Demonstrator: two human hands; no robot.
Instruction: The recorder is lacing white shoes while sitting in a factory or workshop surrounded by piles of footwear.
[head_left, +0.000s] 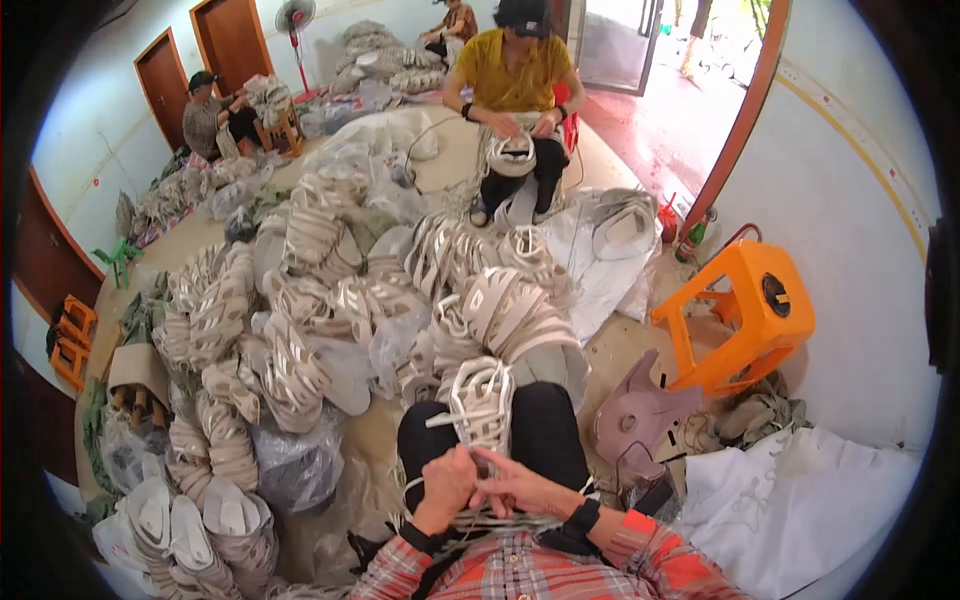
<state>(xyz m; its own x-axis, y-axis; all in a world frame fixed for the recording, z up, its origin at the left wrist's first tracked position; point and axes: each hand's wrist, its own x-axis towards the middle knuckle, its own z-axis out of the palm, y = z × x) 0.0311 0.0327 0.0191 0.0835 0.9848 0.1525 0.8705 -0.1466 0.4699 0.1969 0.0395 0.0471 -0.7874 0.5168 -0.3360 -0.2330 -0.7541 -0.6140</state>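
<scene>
In the near middle of the room, between two dark-trousered knees (550, 432), sits a beige shoe upper (482, 400) with white laces (441, 421). Just nearer, the left hand (447, 487) is curled almost closed, the right hand (514, 488) half curled against it; I cannot tell what either grips. Stacked uppers (292, 375) spread left and far; an orange stool (745, 290) stands right.

Left hand (448, 485): fingertips hidden against the right hand (518, 488); any grip too small to tell
Shoe upper (482, 400): near end hidden behind both hands
Plaid shirt (500, 572): cut off, near edge
Farthest person (458, 24): cut off, far edge
</scene>
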